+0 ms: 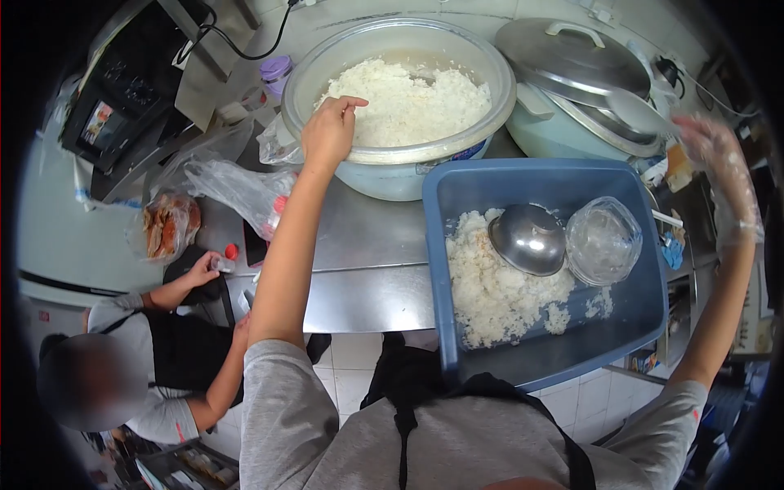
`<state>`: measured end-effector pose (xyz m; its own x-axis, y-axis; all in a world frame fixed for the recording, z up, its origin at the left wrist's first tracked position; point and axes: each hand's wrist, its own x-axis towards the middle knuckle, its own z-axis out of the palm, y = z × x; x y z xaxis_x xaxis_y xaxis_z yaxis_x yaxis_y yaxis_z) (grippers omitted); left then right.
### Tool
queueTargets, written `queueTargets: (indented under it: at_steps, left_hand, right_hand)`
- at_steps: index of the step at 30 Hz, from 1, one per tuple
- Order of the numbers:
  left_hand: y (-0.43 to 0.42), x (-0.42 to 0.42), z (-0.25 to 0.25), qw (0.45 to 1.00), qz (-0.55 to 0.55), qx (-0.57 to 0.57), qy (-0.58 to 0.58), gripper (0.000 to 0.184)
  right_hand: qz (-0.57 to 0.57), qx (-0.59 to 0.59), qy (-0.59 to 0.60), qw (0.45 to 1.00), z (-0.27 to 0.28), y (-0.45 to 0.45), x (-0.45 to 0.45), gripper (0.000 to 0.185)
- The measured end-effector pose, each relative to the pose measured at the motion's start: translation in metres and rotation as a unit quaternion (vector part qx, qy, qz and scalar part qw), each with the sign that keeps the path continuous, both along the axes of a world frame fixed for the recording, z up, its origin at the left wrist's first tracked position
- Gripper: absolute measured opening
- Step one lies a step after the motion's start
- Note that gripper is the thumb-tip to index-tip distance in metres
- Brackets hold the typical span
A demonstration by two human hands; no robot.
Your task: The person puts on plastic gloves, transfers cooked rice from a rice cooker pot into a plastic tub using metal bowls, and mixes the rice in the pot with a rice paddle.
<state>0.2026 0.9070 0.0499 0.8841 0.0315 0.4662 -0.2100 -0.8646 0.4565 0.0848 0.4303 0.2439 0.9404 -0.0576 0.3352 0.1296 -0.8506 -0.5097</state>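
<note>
Your left hand (329, 131) is at the near left rim of the large pot (398, 157), its fingers partly curled; you cannot tell from this view how firmly they grip the rim. Your right hand (720, 159), in a clear plastic glove, is out to the right, its fingers closed around the end of a pale paddle (641, 113). The paddle's blade shows in front of the pot with the metal lid (572, 55). White rice (408, 102) lies inside the large pot. Nearer you, the blue tub (545, 170) holds more rice, with a metal bowl (529, 239) and a clear plastic container (603, 242) side by side. To your left, a co-worker (155, 351) holds a small clear cup (221, 264) near a red cap (231, 251).
</note>
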Motion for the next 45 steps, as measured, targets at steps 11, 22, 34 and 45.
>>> queueTargets:
  at_steps: [11, 22, 34, 45]
  left_hand:
    - [0.067, 0.072, 0.011, 0.977, -0.130, -0.119, -0.121, 0.026]
    - [0.131, 0.129, -0.039, 0.917, -0.168, -0.358, -0.055, 0.037]
    - [0.130, 0.130, -0.041, 0.879, -0.164, -0.446, -0.045, 0.044]
    - [0.128, 0.133, -0.044, 0.847, -0.134, -0.514, -0.035, 0.033]
  right_hand:
    - [0.252, -0.579, 0.103, 0.768, -0.166, 0.289, 0.167, 0.026]
    - [0.232, -0.414, 0.098, 0.875, -0.162, 0.350, 0.190, 0.030]
    - [0.122, -0.420, 0.184, 0.880, -0.190, 0.315, 0.317, 0.034]
    - [0.243, -0.208, 0.281, 0.905, -0.201, 0.326, 0.284, 0.054]
